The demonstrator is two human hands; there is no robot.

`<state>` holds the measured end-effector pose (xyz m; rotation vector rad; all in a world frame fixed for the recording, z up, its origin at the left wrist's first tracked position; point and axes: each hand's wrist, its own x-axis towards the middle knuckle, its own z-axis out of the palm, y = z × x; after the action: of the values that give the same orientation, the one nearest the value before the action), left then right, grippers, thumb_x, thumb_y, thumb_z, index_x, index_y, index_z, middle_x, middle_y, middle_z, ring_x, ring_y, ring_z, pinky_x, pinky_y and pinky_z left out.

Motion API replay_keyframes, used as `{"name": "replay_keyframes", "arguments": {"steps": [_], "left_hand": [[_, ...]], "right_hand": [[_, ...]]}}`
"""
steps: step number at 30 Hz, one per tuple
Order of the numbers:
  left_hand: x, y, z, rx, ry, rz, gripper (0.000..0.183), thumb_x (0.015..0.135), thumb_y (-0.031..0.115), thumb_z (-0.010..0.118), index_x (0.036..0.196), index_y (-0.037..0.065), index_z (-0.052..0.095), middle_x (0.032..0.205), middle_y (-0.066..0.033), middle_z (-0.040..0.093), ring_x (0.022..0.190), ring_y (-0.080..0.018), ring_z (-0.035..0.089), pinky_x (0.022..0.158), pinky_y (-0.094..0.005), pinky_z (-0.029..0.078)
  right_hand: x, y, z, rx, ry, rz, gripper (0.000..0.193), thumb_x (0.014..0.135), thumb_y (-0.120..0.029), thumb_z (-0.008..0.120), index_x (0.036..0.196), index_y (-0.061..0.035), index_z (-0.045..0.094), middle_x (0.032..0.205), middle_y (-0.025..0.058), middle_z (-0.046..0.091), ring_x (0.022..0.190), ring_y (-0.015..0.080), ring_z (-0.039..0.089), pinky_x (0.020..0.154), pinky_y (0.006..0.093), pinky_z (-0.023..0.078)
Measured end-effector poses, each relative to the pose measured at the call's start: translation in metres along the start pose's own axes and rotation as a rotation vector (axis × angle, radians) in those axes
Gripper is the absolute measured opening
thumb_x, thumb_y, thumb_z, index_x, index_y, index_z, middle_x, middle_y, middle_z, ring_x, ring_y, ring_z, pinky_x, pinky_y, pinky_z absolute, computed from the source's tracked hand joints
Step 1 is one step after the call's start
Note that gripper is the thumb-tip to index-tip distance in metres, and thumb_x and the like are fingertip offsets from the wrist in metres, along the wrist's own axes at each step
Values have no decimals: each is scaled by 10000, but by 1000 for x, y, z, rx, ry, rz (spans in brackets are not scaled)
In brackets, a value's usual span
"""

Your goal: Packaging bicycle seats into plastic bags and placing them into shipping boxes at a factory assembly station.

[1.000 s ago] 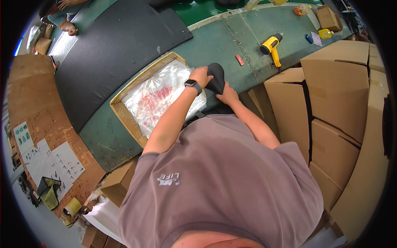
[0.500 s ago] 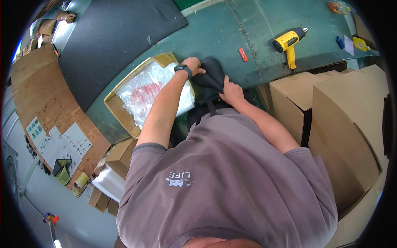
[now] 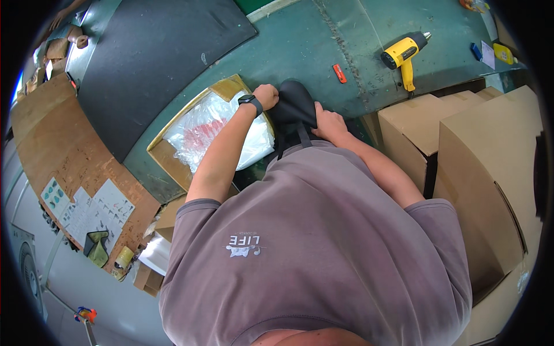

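Note:
A black bicycle saddle [image 3: 296, 102] is between my hands at the near edge of the green bench, its wide end away from me. My left hand [image 3: 266, 96], below a dark wristwatch, closes on the saddle's left edge with its fingertips partly hidden. On the other side, my right hand [image 3: 330, 123] grips the saddle near its narrow end, thumb and fingers along the edge. Left of the saddle, under my left forearm, stands an open cardboard box [image 3: 167, 160] holding clear and white plastic bags [image 3: 196, 127] with something red showing through.
A yellow and black heat gun [image 3: 402, 56] lies at the bench's right, near a small red object [image 3: 339, 73]. A large black mat [image 3: 164, 63] covers the left part. Cardboard cartons [image 3: 482, 173] are stacked at my right. A brown board [image 3: 75, 138] with papers stands far left.
The saddle has tilted, its wide end now showing a smooth, upturned face. Both hands keep hold of it and have shifted slightly. The whole view has moved a little.

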<state>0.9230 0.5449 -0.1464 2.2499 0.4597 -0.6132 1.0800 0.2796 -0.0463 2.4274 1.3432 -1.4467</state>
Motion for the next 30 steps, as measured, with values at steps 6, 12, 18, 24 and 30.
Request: {"name": "replay_keyframes", "arguments": {"steps": [6,12,18,24,30], "left_hand": [[7,34,-8,50,10,-163,263,938,292,855,968,31,857,951,-233,806,943,-455,790,888,-527,628],[-2,-3,0,-68,233,-13,197,888,120,688,956,94,870,909,-231,784,916,-416,792,849,-505,632],[-171,97,-128,-911,112,-18,287,1117,156,705,1309,-26,815,1125,-101,843,987,-163,785,891,-328,665],[-353,191,-182,-1083,369,166,308,1126,178,716,1331,-33,807,1105,-106,837,956,-143,773,883,-310,661],[-431,223,-173,-1023,656,195,428,1093,188,750,1473,-4,711,1344,-99,765,1163,-154,746,900,-293,620]], "right_hand": [[-4,-5,11,26,79,67,1026,835,-317,950,1640,24,413,1126,282,808,1081,462,794,966,543,634],[-14,-6,3,89,158,-30,1020,807,-371,912,1668,-91,443,1191,307,792,1143,518,748,1019,577,593],[-140,-60,-114,147,228,-193,1037,740,-339,933,1655,-87,517,1226,298,784,1147,485,756,1003,526,591],[-275,-162,-208,79,211,-344,1039,710,-232,956,1645,-61,537,1239,254,794,1134,442,776,1001,465,603],[-304,-209,-207,-102,337,-525,1041,694,-184,974,1635,-41,554,1232,232,794,1092,423,787,964,436,616]]}}
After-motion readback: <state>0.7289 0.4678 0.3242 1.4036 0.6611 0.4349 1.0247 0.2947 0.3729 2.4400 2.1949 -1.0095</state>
